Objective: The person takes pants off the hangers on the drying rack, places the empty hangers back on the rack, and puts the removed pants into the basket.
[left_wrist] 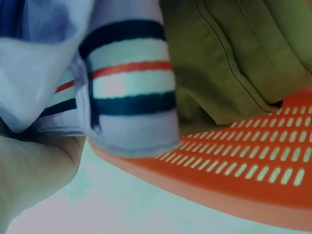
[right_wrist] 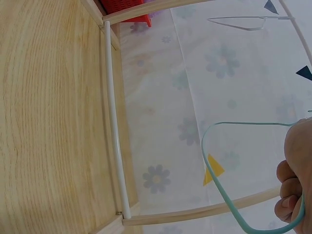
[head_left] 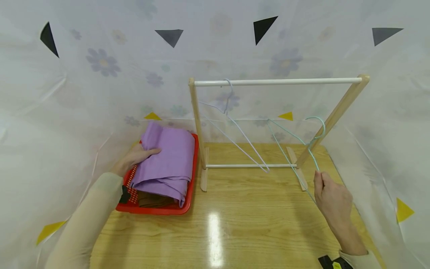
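My left hand (head_left: 134, 155) grips the left edge of a folded purple garment (head_left: 171, 149), thumb on top and the other fingers hidden beneath. The garment lies over the red basket (head_left: 158, 212). In the left wrist view a striped band (left_wrist: 131, 80) of dark, white and red shows on the cloth, beside olive-brown fabric (left_wrist: 200, 87). My right hand (head_left: 332, 198) holds a mint-green hanger (head_left: 314, 160) by one side of its wire, fingers curled round it. Its hook points up, in front of the rack's right post.
A wooden rack with a white top bar (head_left: 279, 81) stands on the wood-grain table (head_left: 248, 224). One lavender hanger (head_left: 246, 140) hangs near the bar's left end. The rack's left foot (head_left: 203, 179) is close beside the basket. Flower-patterned sheeting (head_left: 134, 86) encloses the table's back and sides.
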`<action>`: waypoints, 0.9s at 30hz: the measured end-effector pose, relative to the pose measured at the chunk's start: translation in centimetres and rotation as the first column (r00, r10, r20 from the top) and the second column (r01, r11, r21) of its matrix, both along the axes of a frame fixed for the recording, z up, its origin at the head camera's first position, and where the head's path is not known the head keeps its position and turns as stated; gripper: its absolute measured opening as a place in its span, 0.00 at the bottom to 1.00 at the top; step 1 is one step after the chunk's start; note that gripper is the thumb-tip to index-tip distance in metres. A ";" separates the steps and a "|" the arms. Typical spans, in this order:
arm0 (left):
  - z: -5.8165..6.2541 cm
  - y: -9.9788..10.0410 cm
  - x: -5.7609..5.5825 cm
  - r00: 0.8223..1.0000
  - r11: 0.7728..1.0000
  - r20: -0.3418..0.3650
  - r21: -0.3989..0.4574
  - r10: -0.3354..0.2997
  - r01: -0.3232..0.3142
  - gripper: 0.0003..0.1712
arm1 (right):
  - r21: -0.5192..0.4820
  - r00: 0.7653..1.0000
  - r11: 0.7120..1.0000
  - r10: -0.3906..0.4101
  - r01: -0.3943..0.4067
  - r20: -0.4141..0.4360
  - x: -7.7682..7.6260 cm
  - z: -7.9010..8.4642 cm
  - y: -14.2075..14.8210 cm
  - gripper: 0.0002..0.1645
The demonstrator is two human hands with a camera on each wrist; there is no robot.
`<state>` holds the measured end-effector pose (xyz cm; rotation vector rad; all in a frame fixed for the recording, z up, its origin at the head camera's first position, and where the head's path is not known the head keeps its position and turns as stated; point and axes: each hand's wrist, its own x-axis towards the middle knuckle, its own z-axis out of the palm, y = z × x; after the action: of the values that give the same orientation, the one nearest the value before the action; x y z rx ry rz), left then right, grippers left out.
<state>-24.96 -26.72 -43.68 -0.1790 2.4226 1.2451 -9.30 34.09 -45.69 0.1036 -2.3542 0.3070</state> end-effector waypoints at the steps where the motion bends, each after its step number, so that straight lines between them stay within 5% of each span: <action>1: -0.1 -0.1 0.0 1.000 1.000 0.006 0.005 -0.004 0.004 0.54 | 0.001 1.000 1.000 0.001 -0.001 0.001 0.0 0.0 0.0 0.31; 11: -0.2 -0.7 0.0 0.997 0.997 0.076 -0.063 -0.028 0.033 0.54 | -0.012 1.000 1.000 -0.008 0.008 0.026 0.1 0.2 -0.2 0.31; 19: -1.0 -1.2 -0.1 0.997 0.978 0.074 -0.205 -0.018 0.033 0.57 | -0.014 1.000 1.000 -0.014 0.014 0.007 0.1 -0.1 -0.1 0.31; 27: -1.8 -1.5 0.2 0.998 0.992 0.047 -0.127 0.033 -0.026 0.61 | -0.012 1.000 1.000 0.004 -0.004 0.005 0.0 -0.1 0.1 0.32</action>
<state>-24.77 -28.24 -45.44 -0.2796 2.4656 1.0863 -9.28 34.17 -45.81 0.1018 -2.3569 0.3234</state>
